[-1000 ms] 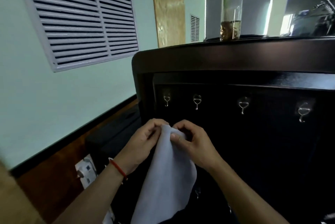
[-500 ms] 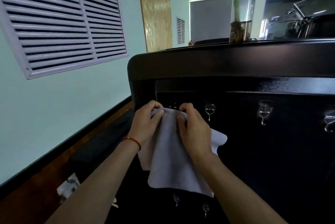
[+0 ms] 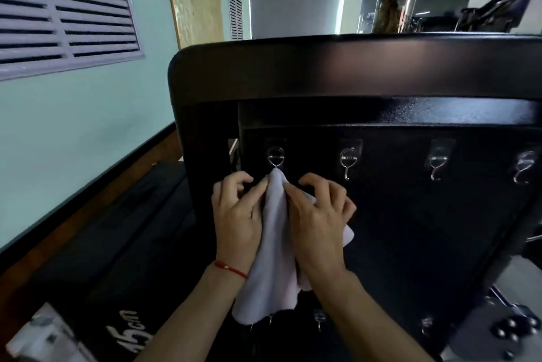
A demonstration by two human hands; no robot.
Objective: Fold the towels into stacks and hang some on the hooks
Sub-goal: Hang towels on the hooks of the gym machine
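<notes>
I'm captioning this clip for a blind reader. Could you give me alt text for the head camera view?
Two hands pinch the top of a pale towel at the leftmost hook on a black panel, left hand and right hand on either side. Three bare hooks follow to the right.

Both forearms enter from bottom of frame, converging upward, bare. Left hand [image 3: 237, 215]: back toward camera, thumb and forefinger pinching the towel [image 3: 271, 259] near its top, other fingers curled. Red cord on left wrist. Right hand [image 3: 318, 221]: back toward camera, thumb and forefinger pinching the same towel from the opposite side, remaining fingers bent and spread. Hands level, close together, apart from each other with cloth between.
</notes>
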